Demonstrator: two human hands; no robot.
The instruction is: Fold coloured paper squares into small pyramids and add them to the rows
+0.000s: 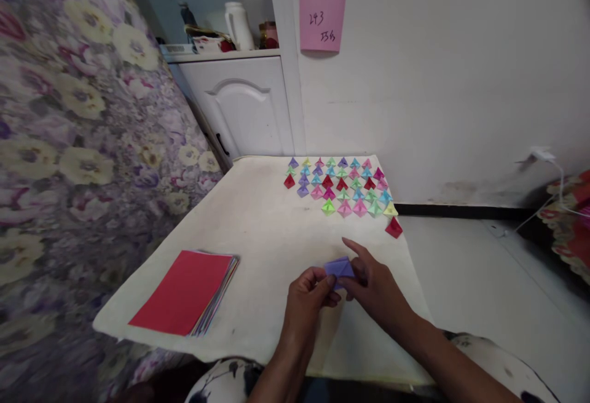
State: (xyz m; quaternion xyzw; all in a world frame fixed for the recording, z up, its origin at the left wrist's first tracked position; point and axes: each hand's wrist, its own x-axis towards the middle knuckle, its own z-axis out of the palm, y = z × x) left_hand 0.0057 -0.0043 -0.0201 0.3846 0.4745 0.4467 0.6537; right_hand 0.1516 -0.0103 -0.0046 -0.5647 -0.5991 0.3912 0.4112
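Observation:
A small folded piece of purple paper (340, 267) is held up over the near part of the table. My left hand (310, 300) pinches its lower left edge between thumb and fingers. On the other side my right hand (372, 283) grips its right part, thumb in front and the index finger raised off the paper. Beyond the hands, several small folded paper pieces (342, 184) in many colours lie in rows at the far end. Closest to my right hand among them is a red folded piece (394, 228) by the right edge.
A stack of coloured paper sheets, red on top (182, 292), lies at the table's left. The pale tablecloth (258, 231) covers the table. A floral curtain (92, 145) hangs at left. Behind stand a white cabinet (244, 105) and a wall with a pink note (322, 19).

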